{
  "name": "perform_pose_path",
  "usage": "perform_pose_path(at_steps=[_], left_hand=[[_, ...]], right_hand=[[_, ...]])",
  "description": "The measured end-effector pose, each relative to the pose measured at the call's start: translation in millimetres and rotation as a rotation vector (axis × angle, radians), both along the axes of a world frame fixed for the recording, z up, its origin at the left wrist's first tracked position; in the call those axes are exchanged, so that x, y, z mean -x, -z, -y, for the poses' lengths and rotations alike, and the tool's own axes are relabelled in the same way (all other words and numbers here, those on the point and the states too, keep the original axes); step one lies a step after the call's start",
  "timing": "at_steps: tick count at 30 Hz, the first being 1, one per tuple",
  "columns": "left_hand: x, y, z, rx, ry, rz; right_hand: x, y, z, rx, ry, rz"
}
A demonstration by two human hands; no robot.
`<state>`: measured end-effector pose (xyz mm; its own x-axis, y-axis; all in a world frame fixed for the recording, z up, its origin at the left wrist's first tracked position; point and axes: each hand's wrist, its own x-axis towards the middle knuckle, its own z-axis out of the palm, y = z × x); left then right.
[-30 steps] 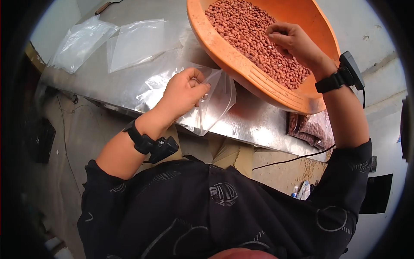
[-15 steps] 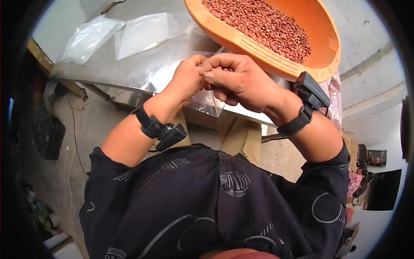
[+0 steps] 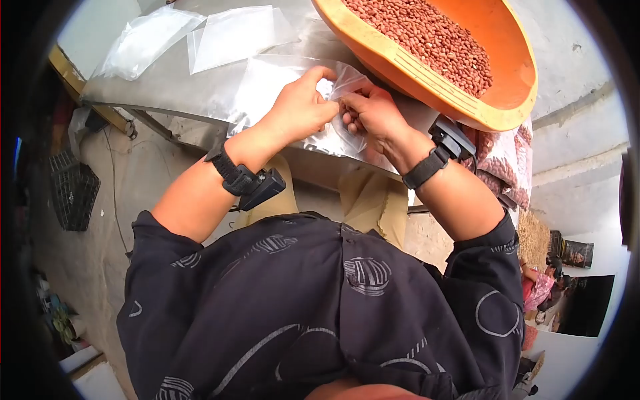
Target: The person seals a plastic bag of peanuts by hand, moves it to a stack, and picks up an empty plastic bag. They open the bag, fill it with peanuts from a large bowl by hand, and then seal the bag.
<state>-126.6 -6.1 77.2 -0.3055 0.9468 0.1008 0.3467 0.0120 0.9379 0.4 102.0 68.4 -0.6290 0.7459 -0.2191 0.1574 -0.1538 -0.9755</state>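
A clear plastic bag [image 3: 257,83] lies spread over the front of the metal table, beneath both hands. My left hand [image 3: 300,110] is closed, with thumb and forefinger pinching the bag's film near its right side. Close beside it, my right hand [image 3: 379,119] also pinches the film, its other fingers curled in. The fingertips of the two hands nearly meet. An orange scoop-shaped basin [image 3: 413,70] full of reddish-brown peanuts [image 3: 433,43] stands just beyond my right hand.
Two stacks of clear bags, a left stack [image 3: 147,43] and a right stack [image 3: 233,37], lie toward the back of the metal table [image 3: 160,83]. Filled bags of peanuts [image 3: 503,160] are at the right, below the basin. A black crate [image 3: 73,193] is on the floor at left.
The clear bag now lies spread out on the table under my hands. My right hand has moved slightly down, and its fingers have shifted on the film. The view has shifted slightly.
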Motion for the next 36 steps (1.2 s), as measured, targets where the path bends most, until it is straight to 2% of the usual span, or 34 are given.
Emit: perform_pose_path(at_steps=[1, 4, 7, 10, 11, 14, 17, 19, 22, 24, 25, 26, 27, 29, 30, 32, 34, 36], left_hand=[[0, -2, 2, -0.012, 0.006, -0.043], [12, 7, -5, -0.269, 0.057, -0.312], [31, 10, -10, -0.220, 0.191, -0.341], [43, 8, -11, -0.319, 0.326, -0.476], [47, 4, -8, -0.253, 0.373, -0.520], [50, 4, -6, -0.298, 0.444, -0.464], [56, 7, -10, -0.448, 0.382, -0.826], [53, 2, -7, -0.391, 0.359, -0.853], [53, -5, -3, -0.344, 0.341, -0.832], [55, -9, -2, -0.356, 0.338, -0.801], [57, -13, -2, -0.380, 0.338, -0.788], [57, -17, -2, -0.404, 0.339, -0.777], [58, -22, -4, -0.412, 0.331, -0.776], [60, -30, -5, -0.425, 0.317, -0.776], [59, -32, -4, -0.421, 0.304, -0.759], [61, -37, -8, -0.417, 0.276, -0.732], [64, -36, -15, -0.423, 0.264, -0.694], [67, -36, -18, -0.432, 0.214, -0.586]], right_hand=[[2, 0, -4, 0.036, -0.028, -0.005], [3, -14, 4, 0.096, -0.071, -0.058], [0, -20, 10, 0.070, -0.118, -0.065], [-6, -17, 11, 0.047, -0.204, -0.091], [-8, -16, 10, 0.038, -0.246, -0.100], [-16, -19, 21, -0.104, -0.235, -0.078], [-26, -27, 28, -0.192, -0.287, -0.049], [-33, -33, 34, -0.260, -0.308, -0.050], [-44, -62, 42, -0.474, -0.384, -0.082], [-53, -109, 42, -0.631, -0.474, -0.104], [-55, -136, 38, -0.804, -0.416, 0.033], [-55, -159, 26, -1.039, -0.359, 0.050], [-53, -176, 5, -0.926, -0.361, -0.019], [-45, -192, -15, -0.890, -0.261, -0.162], [-41, -206, -32, -0.875, -0.217, -0.019], [-27, -207, -82, -1.006, -0.162, 0.222], [-25, -192, -157, -1.016, -0.326, 0.553], [-13, -170, -198, -1.145, -0.498, 0.831]])
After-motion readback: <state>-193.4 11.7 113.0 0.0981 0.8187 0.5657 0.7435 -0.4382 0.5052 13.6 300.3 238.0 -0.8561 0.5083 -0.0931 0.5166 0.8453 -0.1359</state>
